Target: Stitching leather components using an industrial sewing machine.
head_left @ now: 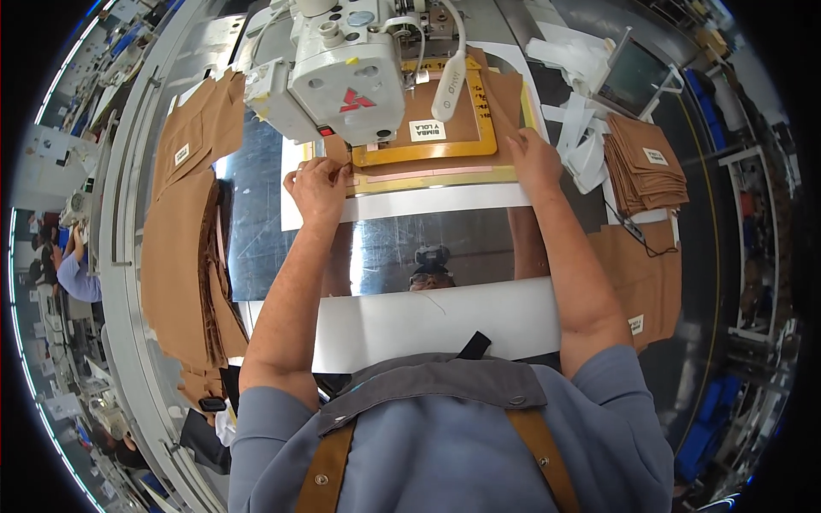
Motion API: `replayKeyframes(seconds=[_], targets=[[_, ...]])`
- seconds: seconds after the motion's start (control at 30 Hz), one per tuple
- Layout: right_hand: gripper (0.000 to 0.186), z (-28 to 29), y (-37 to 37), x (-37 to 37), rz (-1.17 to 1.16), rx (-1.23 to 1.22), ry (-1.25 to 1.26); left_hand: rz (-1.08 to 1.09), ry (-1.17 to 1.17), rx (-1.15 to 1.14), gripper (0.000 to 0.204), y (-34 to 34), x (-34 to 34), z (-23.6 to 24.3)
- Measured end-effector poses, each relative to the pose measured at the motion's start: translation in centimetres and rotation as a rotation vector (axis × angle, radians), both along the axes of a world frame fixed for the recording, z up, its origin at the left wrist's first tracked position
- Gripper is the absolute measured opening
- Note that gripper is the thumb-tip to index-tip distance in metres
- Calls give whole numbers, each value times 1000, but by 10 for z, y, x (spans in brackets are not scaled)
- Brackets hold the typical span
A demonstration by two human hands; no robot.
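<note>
Brown cloth (507, 101) lies just beyond the right hand (537, 164), whose fingers touch its edge beside the yellow frame (428, 155). The left hand (318, 190) bunches near the frame's corner; I cannot tell whether either grips. Uneven tugging could skew the cloth.

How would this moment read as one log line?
left hand: beside near-left corner of yellow rectangular frame | right hand: at brown cloth | white sewing machine head: overhanging frame

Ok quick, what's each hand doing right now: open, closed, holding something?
Left hand: fingers curled, by the yellow frame; grip can't be told.
Right hand: at the brown fabric's edge; grip can't be told either.
</note>
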State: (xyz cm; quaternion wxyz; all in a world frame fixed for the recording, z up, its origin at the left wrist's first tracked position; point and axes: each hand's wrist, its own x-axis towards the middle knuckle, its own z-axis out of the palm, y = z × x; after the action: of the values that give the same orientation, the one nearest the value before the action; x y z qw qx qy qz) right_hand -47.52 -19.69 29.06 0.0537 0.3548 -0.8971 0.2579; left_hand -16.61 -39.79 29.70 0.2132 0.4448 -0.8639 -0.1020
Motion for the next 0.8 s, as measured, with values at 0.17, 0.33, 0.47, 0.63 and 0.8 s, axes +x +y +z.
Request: replayKeyframes(seconds=[0.17, 0.33, 0.47, 0.63, 0.8], targets=[[24, 10, 18, 3, 54, -5, -101, -110, -17, -235, 15, 4, 25, 27], [20, 34, 82, 57, 103, -5, -203, -231, -170, -106, 14, 61, 81, 55], [22, 34, 140, 109, 129, 75, -268, -343, -199, -22, 16, 108, 142, 41], [26, 31, 193, 137, 0, 16, -332, -324, -208, 183, 27, 139, 169, 58], [26, 39, 211, 105, -97, 2, -299, -382, 79, 104, 37, 136, 140, 40]])
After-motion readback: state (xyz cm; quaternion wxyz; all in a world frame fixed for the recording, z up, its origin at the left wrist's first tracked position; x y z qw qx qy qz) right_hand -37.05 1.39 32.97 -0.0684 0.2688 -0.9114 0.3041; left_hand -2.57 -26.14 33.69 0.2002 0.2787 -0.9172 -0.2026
